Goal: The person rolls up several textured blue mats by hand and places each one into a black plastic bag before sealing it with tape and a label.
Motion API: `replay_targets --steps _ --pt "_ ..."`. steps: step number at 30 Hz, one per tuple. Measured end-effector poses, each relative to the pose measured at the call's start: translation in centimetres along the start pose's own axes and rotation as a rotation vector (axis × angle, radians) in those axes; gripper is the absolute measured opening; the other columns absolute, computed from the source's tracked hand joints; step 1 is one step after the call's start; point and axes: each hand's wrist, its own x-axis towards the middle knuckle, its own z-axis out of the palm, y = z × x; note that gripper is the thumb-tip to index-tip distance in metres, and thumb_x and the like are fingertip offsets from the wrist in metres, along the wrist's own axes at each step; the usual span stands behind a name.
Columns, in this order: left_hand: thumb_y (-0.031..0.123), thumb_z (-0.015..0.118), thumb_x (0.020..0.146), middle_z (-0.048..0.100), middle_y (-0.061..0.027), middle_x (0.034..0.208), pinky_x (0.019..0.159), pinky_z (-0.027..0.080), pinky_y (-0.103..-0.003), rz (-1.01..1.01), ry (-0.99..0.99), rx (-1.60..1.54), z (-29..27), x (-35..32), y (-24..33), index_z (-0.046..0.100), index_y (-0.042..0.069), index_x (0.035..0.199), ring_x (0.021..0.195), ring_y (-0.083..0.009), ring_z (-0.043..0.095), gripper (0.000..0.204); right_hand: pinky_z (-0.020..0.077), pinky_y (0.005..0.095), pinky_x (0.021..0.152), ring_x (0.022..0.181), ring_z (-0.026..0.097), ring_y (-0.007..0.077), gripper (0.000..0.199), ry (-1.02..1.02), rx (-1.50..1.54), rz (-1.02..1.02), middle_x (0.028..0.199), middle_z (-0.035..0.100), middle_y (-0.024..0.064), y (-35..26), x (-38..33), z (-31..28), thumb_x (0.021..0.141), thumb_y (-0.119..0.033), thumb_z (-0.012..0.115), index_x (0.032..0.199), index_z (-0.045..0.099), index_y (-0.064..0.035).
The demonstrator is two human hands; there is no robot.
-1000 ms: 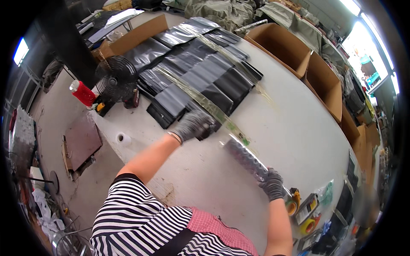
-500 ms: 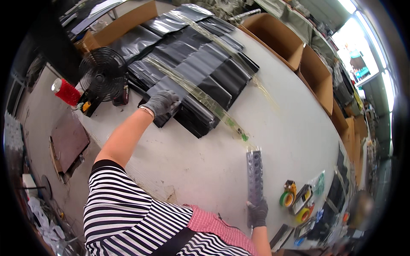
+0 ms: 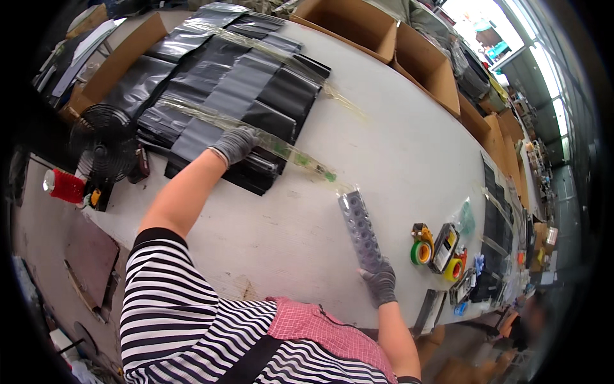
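left hand (image 3: 235,143) flat, open on black bags (image 3: 224,96) | right hand (image 3: 380,281) closed on near end of clear blister strip (image 3: 360,229) | strip looked light, flexible, crushable; grip edges

long blister strip (image 3: 359,229) – flat, black bags (image 3: 224,102) – overlapped

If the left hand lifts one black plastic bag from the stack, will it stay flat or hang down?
Probably it hangs down: the black bags look like thin glossy film with creases. One bag seems light, and the shine suggests it slides easily under the gloved left hand. The clear tape strip across the stack may hold it back.
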Motion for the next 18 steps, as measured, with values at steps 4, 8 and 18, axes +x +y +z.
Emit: replay_targets --steps 4,8,18 --pt "0.015 0.056 0.089 0.067 -0.0133 0.112 0.094 0.052 -0.039 0.034 0.048 0.125 0.3 -0.5 0.0 0.072 0.011 0.104 0.114 -0.0291 0.060 0.022 0.0524 0.0479 0.088 0.099 0.065 0.0408 0.076 0.024 -0.079 0.024 0.105 0.068 0.0214 -0.7 -0.4 -0.1 0.055 -0.040 0.091 0.114 0.060 -0.0034" --pt "0.016 0.058 0.088 0.066 -0.0132 0.106 0.092 0.052 -0.039 0.077 0.063 0.028 0.0 -1.6 -0.1 0.071 0.009 0.099 0.110 -0.0306 0.061 0.018 0.0523 0.0477 0.089 0.100 0.065 0.0405 0.078 0.027 -0.078 0.042 0.106 0.068 0.0213 -1.3 -0.6 -0.2 0.054 -0.040 0.091 0.116 0.059 -0.0030" --pt "0.012 0.050 0.090 0.065 -0.0178 0.099 0.086 0.052 -0.046 -0.200 0.137 -0.112 1.5 -0.7 1.5 0.066 0.006 0.099 0.101 -0.0367 0.063 0.019 0.0524 0.0476 0.089 0.100 0.065 0.0396 0.077 0.045 -0.147 0.043 0.107 0.068 0.0196 -2.1 -0.9 -0.2 0.055 -0.039 0.091 0.117 0.059 -0.0057"
